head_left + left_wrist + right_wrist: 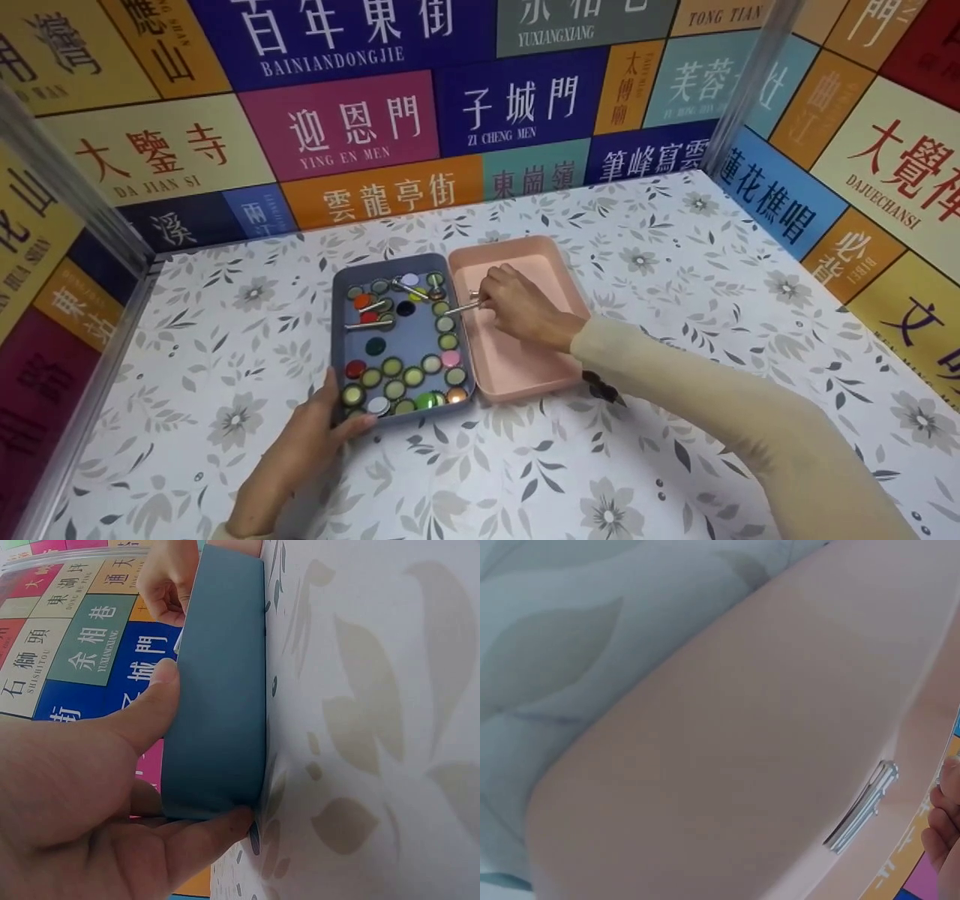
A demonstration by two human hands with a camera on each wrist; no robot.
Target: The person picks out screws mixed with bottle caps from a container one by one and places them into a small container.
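Observation:
A blue-grey tray [409,352] holds many bottle caps in green, red, orange, pink and white, with several silver nail clippers [367,325] among them toward its far left. My left hand [304,427] grips this tray at its near left corner; in the left wrist view the thumb lies at the rim and the fingers against the side. Over the pink tray [517,379], my right hand [517,304] pinches a silver nail clipper [460,307] that reaches across toward the blue-grey tray. In the right wrist view another nail clipper [862,806] lies inside the pink tray.
Both trays sit side by side on a table with a leaf-patterned cloth [600,465]. Colourful panels with large characters [337,120] rise behind and at both sides. Something dark [602,388] shows below the right sleeve, by the pink tray's near right corner.

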